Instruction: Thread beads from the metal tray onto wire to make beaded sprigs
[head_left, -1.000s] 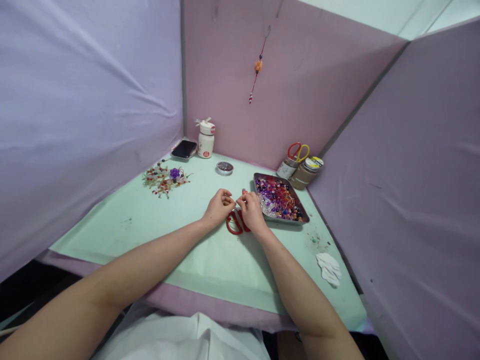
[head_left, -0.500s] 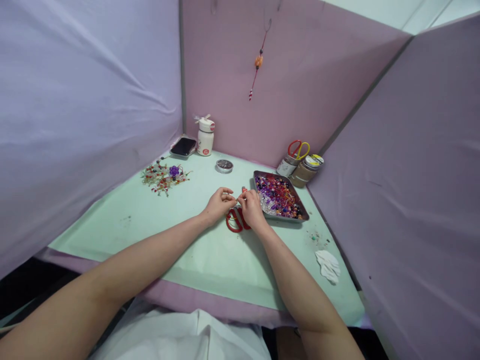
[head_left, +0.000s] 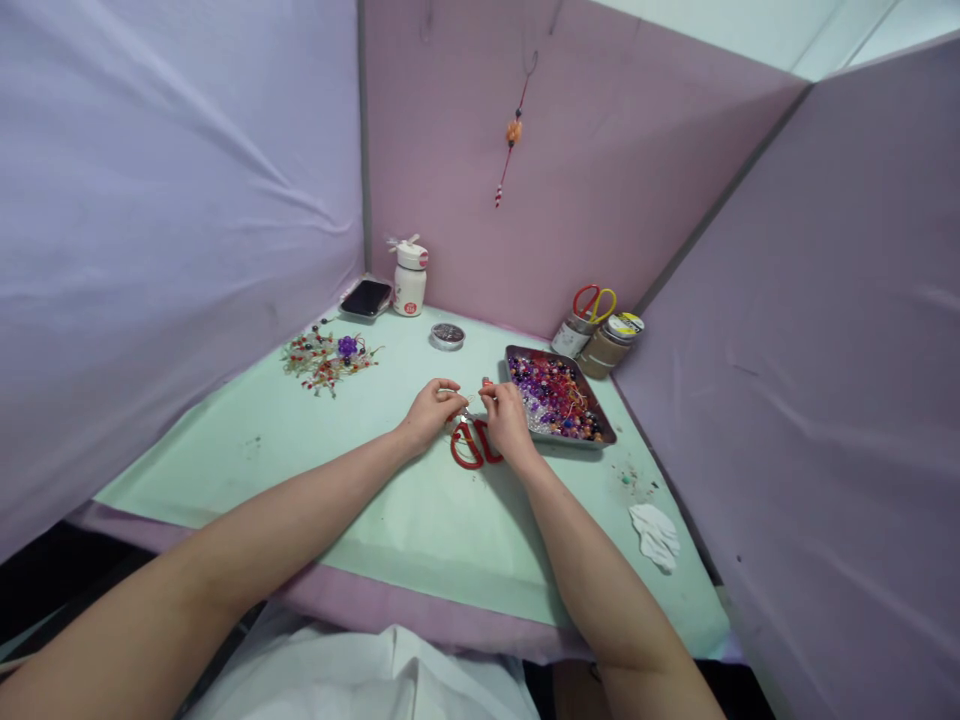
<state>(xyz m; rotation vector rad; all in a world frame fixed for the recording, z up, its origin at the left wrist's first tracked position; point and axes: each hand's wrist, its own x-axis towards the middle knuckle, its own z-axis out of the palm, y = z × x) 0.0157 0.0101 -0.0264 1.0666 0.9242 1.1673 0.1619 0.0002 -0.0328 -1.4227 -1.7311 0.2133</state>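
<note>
My left hand [head_left: 433,414] is closed, thumb and fingertips pinched on what looks like a thin cord [head_left: 471,400]. Facing it across a small gap, my right hand [head_left: 505,416] pinches the cord's other part; the fingers hide most of it. Beneath both hands lie red-handled scissors [head_left: 466,446], partly covered by my right hand. Just right of that hand is a metal tray [head_left: 559,438] full of purple, clear, red and dark beads [head_left: 547,395]. A small red-tipped item [head_left: 487,381] shows behind my right fingers.
Beaded strands [head_left: 322,362] lie at left. Behind them are a phone [head_left: 366,298], white bottle [head_left: 409,285] and round tin [head_left: 448,337]. Jars [head_left: 611,347] and scissors [head_left: 594,302] stand back right. A white cloth [head_left: 655,537] lies at right; a beaded cord [head_left: 514,132] hangs on the wall.
My hands have drawn slightly apart, widening the gap between the fingertips. The whole view has shifted a little; the objects on the table stay in place.
</note>
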